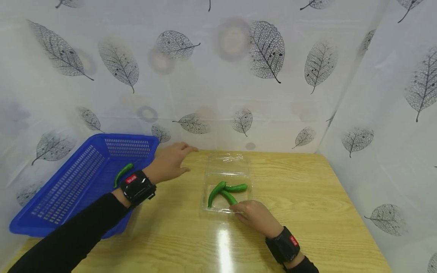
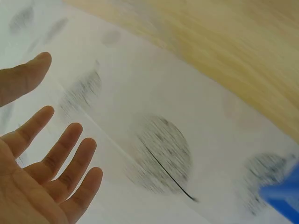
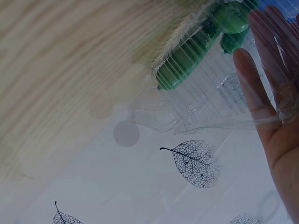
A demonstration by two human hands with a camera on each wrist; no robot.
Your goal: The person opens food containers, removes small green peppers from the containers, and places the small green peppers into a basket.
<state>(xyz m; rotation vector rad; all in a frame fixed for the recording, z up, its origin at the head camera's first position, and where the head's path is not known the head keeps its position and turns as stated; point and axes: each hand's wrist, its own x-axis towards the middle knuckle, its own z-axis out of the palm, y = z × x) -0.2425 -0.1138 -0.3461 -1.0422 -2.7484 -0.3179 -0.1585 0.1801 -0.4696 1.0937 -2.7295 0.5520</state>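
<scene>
Three green chili peppers lie in a clear plastic box with its lid folded back, on the table. At the box's near right corner my right hand grips the rim, fingertips close to one pepper. In the right wrist view my right hand shows through the clear plastic, beside the peppers; its thumb is hidden. My left hand is spread in the air between the basket and the box, holding nothing. In the left wrist view the left hand has its fingers apart.
A blue plastic basket stands at the left, with a green chili pepper visible in it, partly behind my left wrist. The wood-grain table meets a leaf-patterned sheet at the back and right.
</scene>
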